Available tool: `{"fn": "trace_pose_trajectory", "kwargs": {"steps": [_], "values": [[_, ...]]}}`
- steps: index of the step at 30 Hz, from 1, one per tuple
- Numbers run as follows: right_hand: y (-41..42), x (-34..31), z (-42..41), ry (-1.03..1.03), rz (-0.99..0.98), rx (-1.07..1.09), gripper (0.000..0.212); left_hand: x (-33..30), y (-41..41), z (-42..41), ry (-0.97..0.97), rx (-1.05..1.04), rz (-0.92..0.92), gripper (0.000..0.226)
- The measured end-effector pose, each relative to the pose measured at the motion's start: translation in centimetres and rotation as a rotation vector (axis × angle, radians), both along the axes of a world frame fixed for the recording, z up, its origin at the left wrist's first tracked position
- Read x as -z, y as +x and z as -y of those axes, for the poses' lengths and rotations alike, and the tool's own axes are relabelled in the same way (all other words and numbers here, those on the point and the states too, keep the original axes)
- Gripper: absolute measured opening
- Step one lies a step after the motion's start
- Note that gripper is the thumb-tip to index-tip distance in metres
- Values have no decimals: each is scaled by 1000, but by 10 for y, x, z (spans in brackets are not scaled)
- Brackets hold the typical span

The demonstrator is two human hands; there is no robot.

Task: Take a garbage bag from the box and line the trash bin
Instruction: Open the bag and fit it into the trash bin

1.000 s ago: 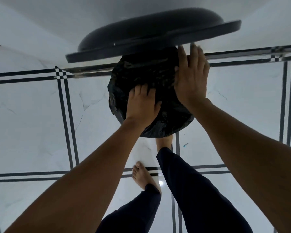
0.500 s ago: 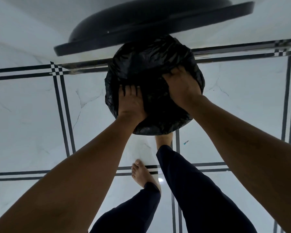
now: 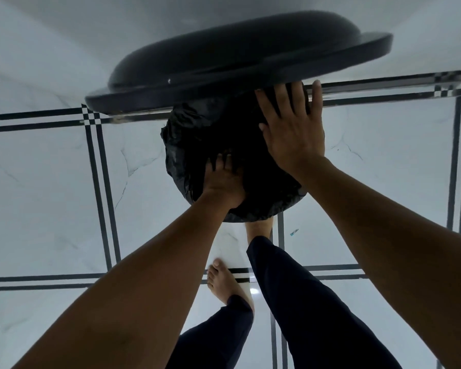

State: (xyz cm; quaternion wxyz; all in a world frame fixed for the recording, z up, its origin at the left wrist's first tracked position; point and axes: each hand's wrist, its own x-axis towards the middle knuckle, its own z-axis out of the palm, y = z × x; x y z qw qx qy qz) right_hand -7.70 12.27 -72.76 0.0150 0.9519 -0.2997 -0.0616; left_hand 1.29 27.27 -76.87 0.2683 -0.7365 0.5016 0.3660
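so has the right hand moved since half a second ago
Yes. The right hand has lifted off the black bag over the bin, fingers now straight and spread, and risen toward the open lid, fingertips at its lower edge.

One bag-lined bin (image 3: 197, 139), one lid (image 3: 240, 57), two hands, two bare feet.
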Motion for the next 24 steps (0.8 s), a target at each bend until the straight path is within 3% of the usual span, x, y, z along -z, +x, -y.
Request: {"fn": "trace_pose_trajectory", "kwargs": {"steps": [2,3,6,8,12,15,19,22,24], "values": [[0,2,0,-8,6,-15,67,1,-3,-3,76,49,-24,73],[0,3,0,-9,10,-13,67,-1,-4,-2,17,29,-20,70],[0,5,-1,-11,28,-2,71,-5,-3,10,-455,-122,30,47],[-1,7,-1,-21,48,3,72,0,3,20,-624,-202,-1,39],[-2,10,0,-27,59,-10,72,17,28,38,-414,-454,-67,64],[-3,12,1,-57,55,-9,76,34,44,42,-350,-589,-72,64],[-2,11,0,-61,53,-3,74,30,19,31,-676,-517,92,37],[-1,11,0,-74,49,-1,78,31,-19,29,-661,-481,19,36],[0,10,-1,-74,17,-2,92,39,-39,33,-519,-369,-127,40]]}}
